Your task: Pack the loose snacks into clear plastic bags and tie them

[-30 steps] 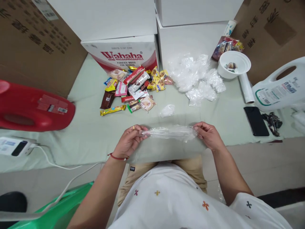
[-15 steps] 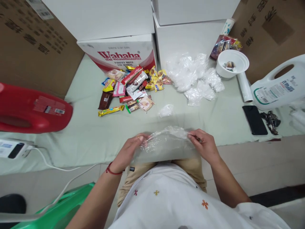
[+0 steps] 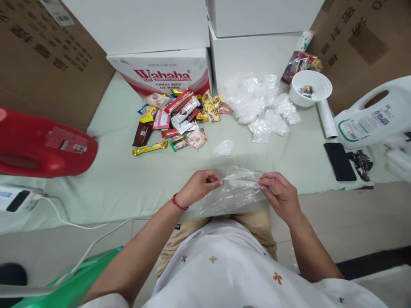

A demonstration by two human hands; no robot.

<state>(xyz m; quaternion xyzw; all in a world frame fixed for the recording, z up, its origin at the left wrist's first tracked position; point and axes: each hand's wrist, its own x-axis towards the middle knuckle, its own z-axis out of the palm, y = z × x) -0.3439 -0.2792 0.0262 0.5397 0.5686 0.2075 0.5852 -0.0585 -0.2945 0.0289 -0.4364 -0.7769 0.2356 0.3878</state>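
Observation:
A clear plastic bag (image 3: 236, 194) hangs between my two hands at the front edge of the cloth-covered table. My left hand (image 3: 204, 185) pinches its upper edge between thumb and fingers. On the other side, my right hand (image 3: 278, 192) grips the same edge with its fingertips. A small crumpled clear packet (image 3: 224, 148) lies just beyond the bag. Farther back is a heap of wrapped snacks (image 3: 180, 119), with a yellow-wrapped bar (image 3: 150, 148) at its near side. To the right of the snacks sits a pile of folded clear plastic bags (image 3: 257, 100).
White boxes (image 3: 163, 70) line the back. At the right are a white tub (image 3: 311, 90), a plastic roll (image 3: 326, 119), a white jug (image 3: 369, 113), a phone (image 3: 339, 161) and keys (image 3: 362, 163). A red jug (image 3: 48, 145) and a white device (image 3: 19, 199) with a cable are at the left.
My left hand has moved right along the bag's edge, closer to my right hand. The bag's top is gathered into a shorter span between them.

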